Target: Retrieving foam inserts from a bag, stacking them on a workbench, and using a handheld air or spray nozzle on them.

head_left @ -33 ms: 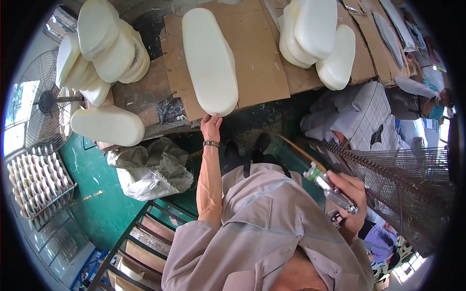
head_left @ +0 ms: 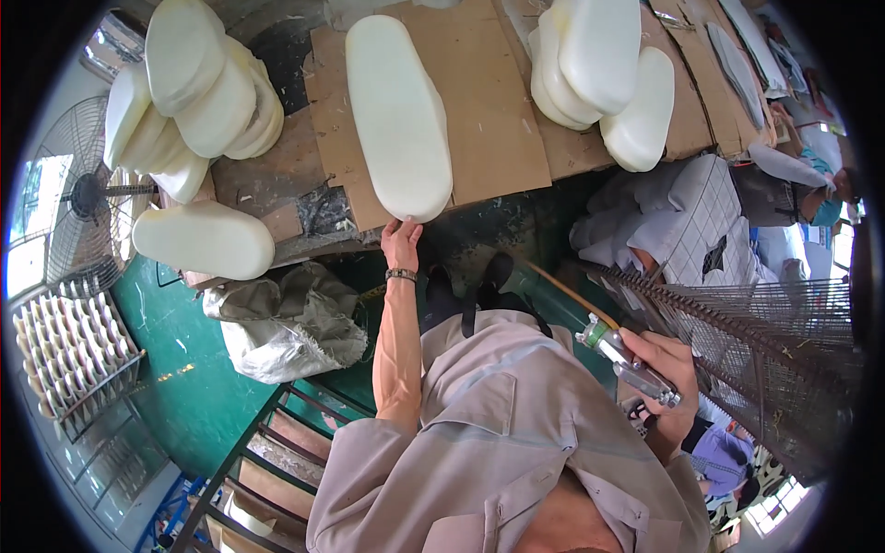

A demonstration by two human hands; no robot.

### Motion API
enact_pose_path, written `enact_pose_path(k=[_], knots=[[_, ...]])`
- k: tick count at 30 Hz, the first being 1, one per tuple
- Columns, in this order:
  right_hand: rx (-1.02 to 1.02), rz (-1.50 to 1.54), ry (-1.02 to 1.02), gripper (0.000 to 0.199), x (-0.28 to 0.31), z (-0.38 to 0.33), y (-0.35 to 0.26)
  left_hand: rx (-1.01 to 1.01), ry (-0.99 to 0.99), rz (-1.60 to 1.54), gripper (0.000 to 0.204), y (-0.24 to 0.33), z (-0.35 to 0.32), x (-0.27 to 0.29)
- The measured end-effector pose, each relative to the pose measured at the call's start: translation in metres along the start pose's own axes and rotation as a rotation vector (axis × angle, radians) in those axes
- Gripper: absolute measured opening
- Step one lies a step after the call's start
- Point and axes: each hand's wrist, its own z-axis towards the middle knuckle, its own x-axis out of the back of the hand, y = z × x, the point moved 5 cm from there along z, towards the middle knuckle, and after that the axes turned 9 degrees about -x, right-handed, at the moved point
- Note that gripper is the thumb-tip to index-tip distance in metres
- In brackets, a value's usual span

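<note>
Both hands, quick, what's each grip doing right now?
Left hand: touching the near end of the central white sole-shaped piece; can't tell whether its grip is closed.
Right hand: closed, holding a silver tool.

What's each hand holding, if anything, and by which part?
Right hand: silver tool, by its body. Left hand: touching the white pad at its near end; hold unclear.

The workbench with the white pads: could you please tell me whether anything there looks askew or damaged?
The lone left pad lies crosswise and appears to jut past the edge of the workbench, while the dark patch beside the cardboard looks worn and littered. The central pad looks intact.
</note>
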Motion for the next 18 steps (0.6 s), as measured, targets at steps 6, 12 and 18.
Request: enact_pose_path(k=[6,12,18], knots=[[-0.090,-0.067,0.417,0.058,-0.005,0.018,-0.028,0.043,-0.078,-0.043,0.023,0.012,-0.017,-0.027],[-0.049,0.007,0.356,0.061,-0.035,0.057,-0.035,-0.167,-0.324,-0.333,0.050,0.098,-0.027,-0.097],[-0.058,0.194,0.389,0.048,-0.048,0.144,-0.004,-0.257,-0.321,-0.282,0.059,0.155,-0.040,-0.086]])
